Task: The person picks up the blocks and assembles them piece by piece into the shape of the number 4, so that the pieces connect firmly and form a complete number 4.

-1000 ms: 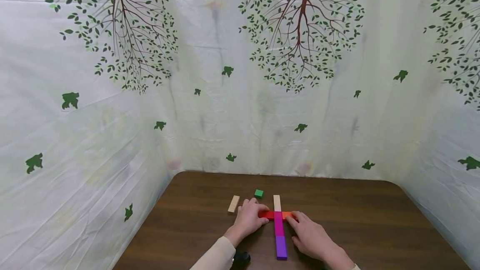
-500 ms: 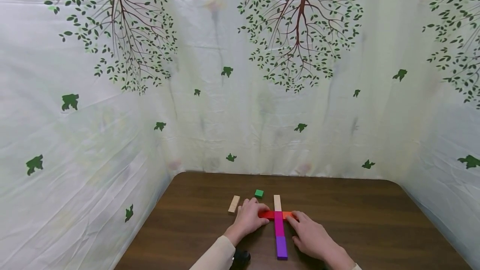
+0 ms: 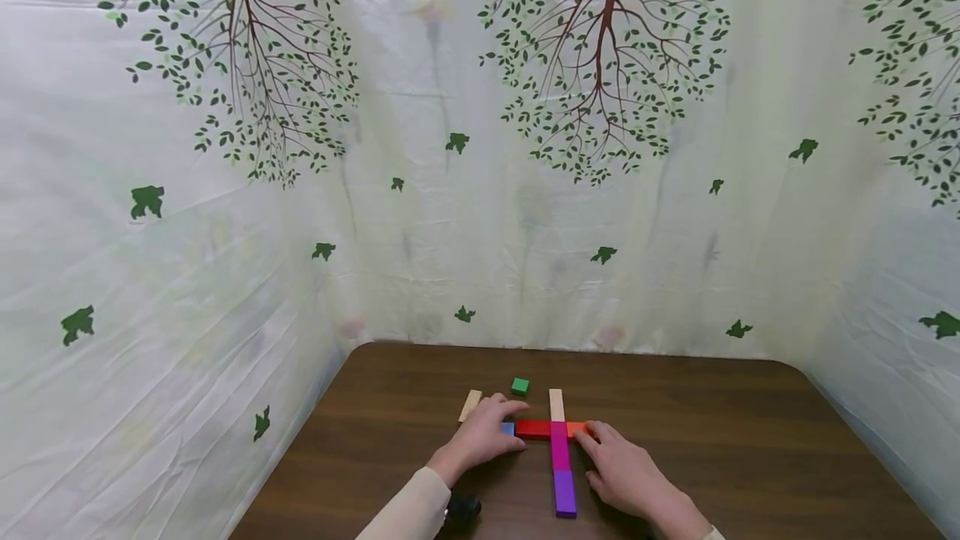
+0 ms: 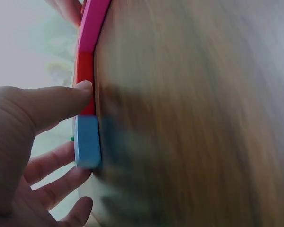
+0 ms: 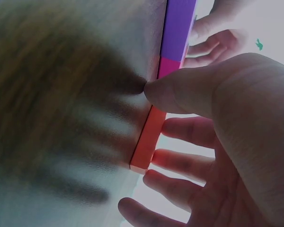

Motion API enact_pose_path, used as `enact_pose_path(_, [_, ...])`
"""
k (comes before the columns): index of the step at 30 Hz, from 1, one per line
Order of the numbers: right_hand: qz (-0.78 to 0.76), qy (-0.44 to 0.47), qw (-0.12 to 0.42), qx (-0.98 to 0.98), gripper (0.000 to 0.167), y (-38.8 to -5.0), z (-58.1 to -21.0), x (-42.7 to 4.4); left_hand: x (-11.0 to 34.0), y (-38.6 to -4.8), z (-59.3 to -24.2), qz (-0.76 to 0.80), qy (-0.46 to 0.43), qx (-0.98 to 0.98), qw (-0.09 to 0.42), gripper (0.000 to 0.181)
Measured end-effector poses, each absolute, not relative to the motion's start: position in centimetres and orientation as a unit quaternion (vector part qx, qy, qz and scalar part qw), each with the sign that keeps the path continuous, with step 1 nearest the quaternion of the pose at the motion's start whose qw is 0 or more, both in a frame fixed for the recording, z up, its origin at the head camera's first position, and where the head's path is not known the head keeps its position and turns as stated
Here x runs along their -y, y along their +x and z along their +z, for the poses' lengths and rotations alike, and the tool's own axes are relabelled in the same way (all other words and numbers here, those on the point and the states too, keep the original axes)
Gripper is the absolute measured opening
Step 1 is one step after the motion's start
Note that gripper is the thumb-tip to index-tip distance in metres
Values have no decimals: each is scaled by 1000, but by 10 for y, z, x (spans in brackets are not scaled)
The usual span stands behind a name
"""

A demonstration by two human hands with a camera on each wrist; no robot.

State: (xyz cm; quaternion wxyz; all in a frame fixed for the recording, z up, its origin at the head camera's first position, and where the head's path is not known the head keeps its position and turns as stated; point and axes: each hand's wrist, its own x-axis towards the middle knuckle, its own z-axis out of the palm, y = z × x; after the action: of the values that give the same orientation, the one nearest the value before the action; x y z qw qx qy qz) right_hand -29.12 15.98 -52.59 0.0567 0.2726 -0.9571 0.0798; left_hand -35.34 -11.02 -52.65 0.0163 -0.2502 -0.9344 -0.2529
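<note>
Flat coloured blocks lie joined as a cross on the table. A magenta block [image 3: 559,446] and a purple block [image 3: 565,493] form its lower stem, with a pale wooden block [image 3: 556,405] at the top. Its left arm is a red block [image 3: 532,429] with a blue block [image 4: 87,141] at the end. My left hand [image 3: 480,432] is spread around the red and blue blocks, thumb on the near side and fingers on the far side, not pinching. My right hand [image 3: 626,469] pinches the orange block [image 5: 149,137] of the right arm between thumb and fingers.
A loose pale wooden block [image 3: 469,405] lies beyond my left hand, partly covered by it. A small green block [image 3: 520,387] lies farther back. The brown table [image 3: 697,407] ends at a hanging white cloth [image 3: 525,298] printed with trees. A dark object [image 3: 463,507] sits by my left wrist.
My left hand has loosened from the red block and slid left, uncovering the blue block's end. The right hand stays on the orange block.
</note>
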Motion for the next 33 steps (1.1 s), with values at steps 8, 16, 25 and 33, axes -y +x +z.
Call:
enact_pose_path(8, [76,280,70,954,58,-292,-529,-161,126,-355,-530,-242,-255,936,31,49])
enact_pose_path(16, [77,278,62,956,59,-292,-528,-161,130,-354,-531,-229,-237,942,58,29])
enact_pose_path(25, [77,276,59,956,59,-292,-528,-161,129,-357,-534,-216,-231,945,79,26])
enact_pose_path(33, [77,278,79,954,59,-291,-529,-160,125,-357,-533,-206,-227,946,102,27])
